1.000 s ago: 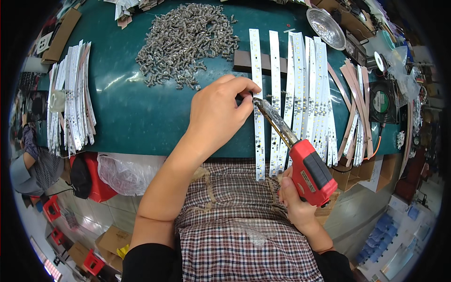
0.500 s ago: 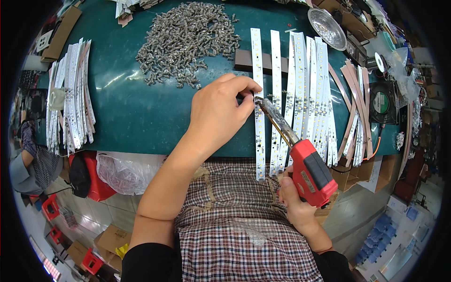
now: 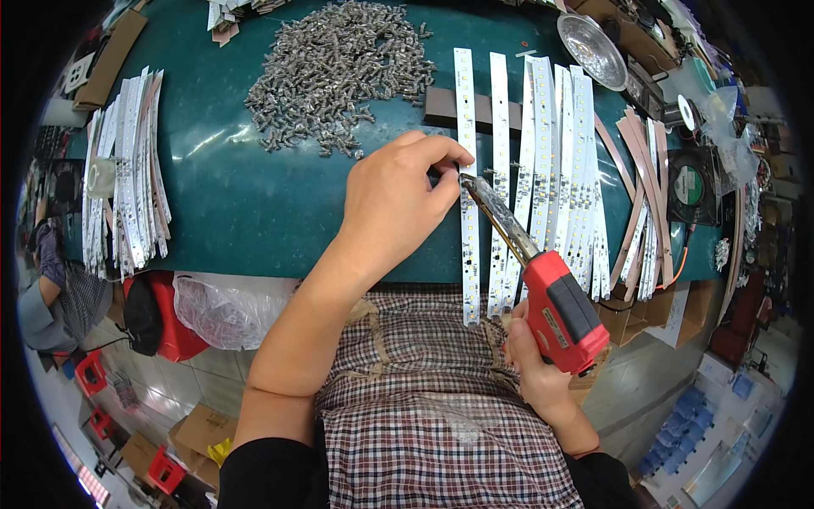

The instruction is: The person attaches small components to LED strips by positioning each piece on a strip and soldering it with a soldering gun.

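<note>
My left hand (image 3: 394,199) rests on the green table, its thumb and forefinger pinched on a small part against a long white LED strip (image 3: 465,110). My right hand (image 3: 532,365) grips a red soldering gun (image 3: 555,305) near the table's front edge. The gun's metal tip (image 3: 469,181) touches the strip right at my left fingertips. More white LED strips (image 3: 551,144) lie side by side to the right of that strip.
A heap of small metal parts (image 3: 339,68) lies at the back of the green table (image 3: 246,212). A stack of white strips (image 3: 127,170) sits at the left. A metal bowl (image 3: 593,38), brown strips (image 3: 649,178) and a small fan (image 3: 688,187) are at the right.
</note>
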The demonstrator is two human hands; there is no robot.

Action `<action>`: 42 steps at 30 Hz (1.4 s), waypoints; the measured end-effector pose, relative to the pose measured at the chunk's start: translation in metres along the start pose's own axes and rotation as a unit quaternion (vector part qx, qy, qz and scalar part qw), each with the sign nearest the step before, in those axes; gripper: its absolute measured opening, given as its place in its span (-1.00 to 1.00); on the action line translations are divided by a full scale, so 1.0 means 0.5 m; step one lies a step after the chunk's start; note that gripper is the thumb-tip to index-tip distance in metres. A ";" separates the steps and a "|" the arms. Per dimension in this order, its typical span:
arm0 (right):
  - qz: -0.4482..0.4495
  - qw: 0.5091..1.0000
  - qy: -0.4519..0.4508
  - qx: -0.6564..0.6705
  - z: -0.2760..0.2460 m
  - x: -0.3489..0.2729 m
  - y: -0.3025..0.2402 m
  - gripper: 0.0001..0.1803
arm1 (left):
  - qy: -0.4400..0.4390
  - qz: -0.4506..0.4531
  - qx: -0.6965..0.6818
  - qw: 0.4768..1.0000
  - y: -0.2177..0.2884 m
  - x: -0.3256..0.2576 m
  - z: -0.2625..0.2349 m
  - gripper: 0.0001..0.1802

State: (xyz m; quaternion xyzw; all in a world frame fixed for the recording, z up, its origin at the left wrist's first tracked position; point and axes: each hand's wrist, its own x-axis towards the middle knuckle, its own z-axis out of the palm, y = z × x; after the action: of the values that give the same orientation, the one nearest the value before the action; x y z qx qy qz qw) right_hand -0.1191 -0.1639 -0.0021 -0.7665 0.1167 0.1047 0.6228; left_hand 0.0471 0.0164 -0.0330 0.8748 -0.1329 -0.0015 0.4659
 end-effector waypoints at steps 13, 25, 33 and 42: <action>-0.101 0.979 0.129 -0.124 -0.057 -0.028 -0.041 -0.87 | -0.014 -0.021 -0.038 0.999 0.017 0.007 -0.003 -0.80; -0.236 0.703 0.399 -0.539 -0.328 0.153 -0.022 -0.45 | -0.057 -0.043 -0.042 0.997 0.034 -0.006 -0.016 -0.69; -0.133 0.679 0.360 -0.626 -0.377 0.221 0.038 -0.49 | -0.077 0.001 -0.015 0.997 0.035 -0.013 -0.004 -0.57; -0.257 0.680 0.393 -0.563 -0.362 0.175 0.003 -0.51 | -0.059 -0.008 -0.035 0.998 0.040 -0.015 -0.028 -0.61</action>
State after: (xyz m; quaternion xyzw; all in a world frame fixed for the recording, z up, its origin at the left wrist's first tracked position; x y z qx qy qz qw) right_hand -0.0339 -0.3459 0.0063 -0.9429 0.0684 -0.3247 -0.0274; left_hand 0.0369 0.0188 -0.0099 0.8572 -0.1531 -0.0620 0.4877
